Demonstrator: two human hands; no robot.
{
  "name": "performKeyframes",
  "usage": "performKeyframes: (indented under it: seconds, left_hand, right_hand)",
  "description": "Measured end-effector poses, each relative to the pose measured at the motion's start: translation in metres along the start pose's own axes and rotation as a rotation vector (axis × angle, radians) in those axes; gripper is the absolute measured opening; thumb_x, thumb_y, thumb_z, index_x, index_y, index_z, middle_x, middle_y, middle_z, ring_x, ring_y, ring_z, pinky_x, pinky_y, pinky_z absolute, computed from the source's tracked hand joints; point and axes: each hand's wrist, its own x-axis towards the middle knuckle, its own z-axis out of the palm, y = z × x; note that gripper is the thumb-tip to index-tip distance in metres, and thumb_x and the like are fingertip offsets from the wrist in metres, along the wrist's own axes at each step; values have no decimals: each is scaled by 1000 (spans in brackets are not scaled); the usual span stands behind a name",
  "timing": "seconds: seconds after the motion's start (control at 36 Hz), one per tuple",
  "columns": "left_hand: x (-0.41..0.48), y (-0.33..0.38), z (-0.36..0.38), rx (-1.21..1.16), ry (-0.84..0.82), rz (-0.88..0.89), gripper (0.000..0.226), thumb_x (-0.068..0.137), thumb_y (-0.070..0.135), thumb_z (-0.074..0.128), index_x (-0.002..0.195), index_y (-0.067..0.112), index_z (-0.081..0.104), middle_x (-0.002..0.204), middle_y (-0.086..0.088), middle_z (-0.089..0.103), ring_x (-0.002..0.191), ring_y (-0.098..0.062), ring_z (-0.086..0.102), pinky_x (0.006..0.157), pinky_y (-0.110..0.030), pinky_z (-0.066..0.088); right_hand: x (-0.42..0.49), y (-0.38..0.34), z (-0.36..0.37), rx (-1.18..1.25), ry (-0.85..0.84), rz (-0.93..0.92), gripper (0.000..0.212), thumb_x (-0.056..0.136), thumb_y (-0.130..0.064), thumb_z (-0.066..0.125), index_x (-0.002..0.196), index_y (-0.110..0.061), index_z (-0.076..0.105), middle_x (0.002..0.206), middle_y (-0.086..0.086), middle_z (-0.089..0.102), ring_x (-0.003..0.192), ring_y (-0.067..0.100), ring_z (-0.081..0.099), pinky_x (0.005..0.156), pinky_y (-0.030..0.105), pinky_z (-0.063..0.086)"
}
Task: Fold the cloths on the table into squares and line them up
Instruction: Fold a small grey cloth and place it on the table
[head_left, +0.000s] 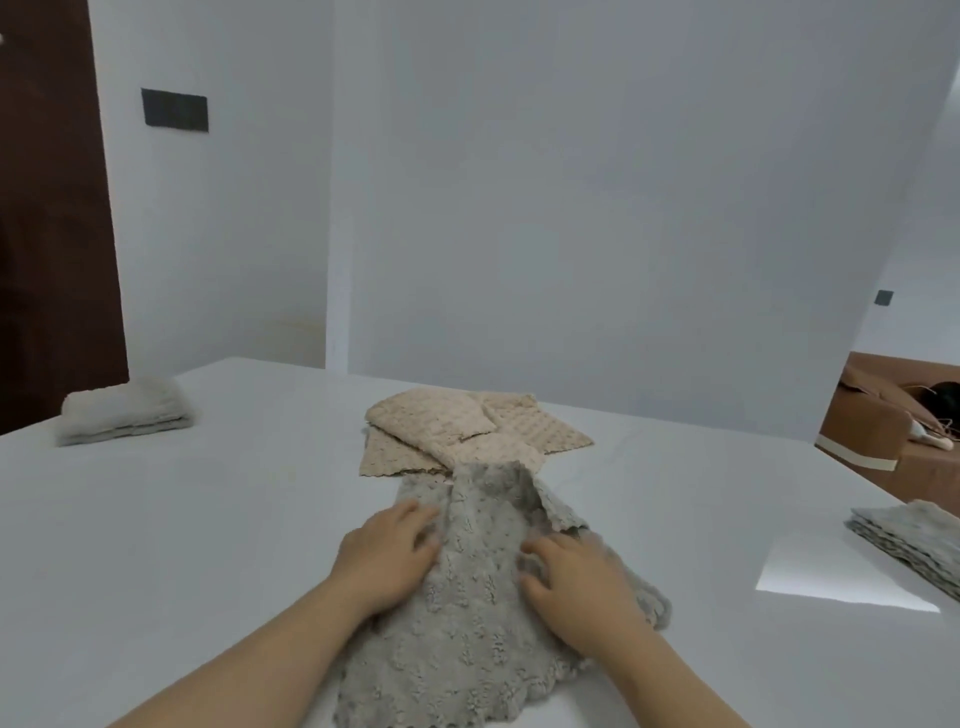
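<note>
A grey fluffy cloth (467, 613) lies rumpled on the white table (182, 519) in front of me. My left hand (387, 556) rests on its left side, fingers lying fairly flat. My right hand (576, 582) rests on its right side, fingers slightly bent against the fabric. Behind the grey cloth lies a pile of beige cloths (467, 431), loosely spread and overlapping. A folded pale cloth (124, 410) sits at the far left of the table. A folded stack of grey cloth (914, 540) sits at the right edge.
A white wall stands just behind the table's far edge. A dark brown door is at the far left. A brown cardboard box (883, 415) stands beyond the table to the right.
</note>
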Motion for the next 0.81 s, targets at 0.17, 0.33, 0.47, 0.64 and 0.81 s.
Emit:
performKeyframes:
  seconds: [0.17, 0.33, 0.47, 0.64, 0.81]
  left_hand:
    - [-9, -1, 8, 201, -111, -75, 49, 98, 46, 14, 146, 35, 13, 157, 11, 7, 145, -15, 3, 116, -41, 5]
    - [-15, -27, -18, 303, -164, -161, 51, 96, 53, 14, 145, 42, 12, 156, 14, 5, 145, -16, -1, 116, -48, 1]
    - [-6, -33, -44, 364, -232, -226, 43, 96, 39, 19, 136, 39, 34, 152, 8, 26, 144, -21, 8, 112, -50, 8]
    - [12, -22, -22, 219, 12, -152, 43, 95, 37, 27, 134, 25, 39, 148, 1, 31, 138, -17, 22, 111, -40, 20]
    - [13, -30, -1, 230, -104, -155, 54, 95, 53, 16, 147, 37, 9, 158, 4, 0, 145, -18, -2, 117, -42, 2]
  right_hand:
    - [7, -1, 4, -61, -54, -17, 38, 96, -41, 33, 130, -29, 45, 132, -5, 48, 123, 19, 35, 98, 32, 35]
    - [17, -13, -7, 66, -66, -57, 32, 91, -41, 41, 119, -28, 51, 109, -6, 59, 102, 16, 53, 80, 29, 42]
    - [24, -25, -6, 161, -37, -70, 29, 93, -38, 41, 119, -30, 50, 94, -10, 57, 90, 13, 54, 78, 28, 45]
    - [29, -27, 4, 92, 121, -113, 23, 95, -30, 38, 107, -20, 56, 105, -5, 61, 97, 12, 53, 80, 26, 45]
    - [46, -16, 19, 6, 8, -196, 34, 97, -37, 36, 126, -27, 49, 133, -10, 48, 125, 13, 39, 105, 29, 30]
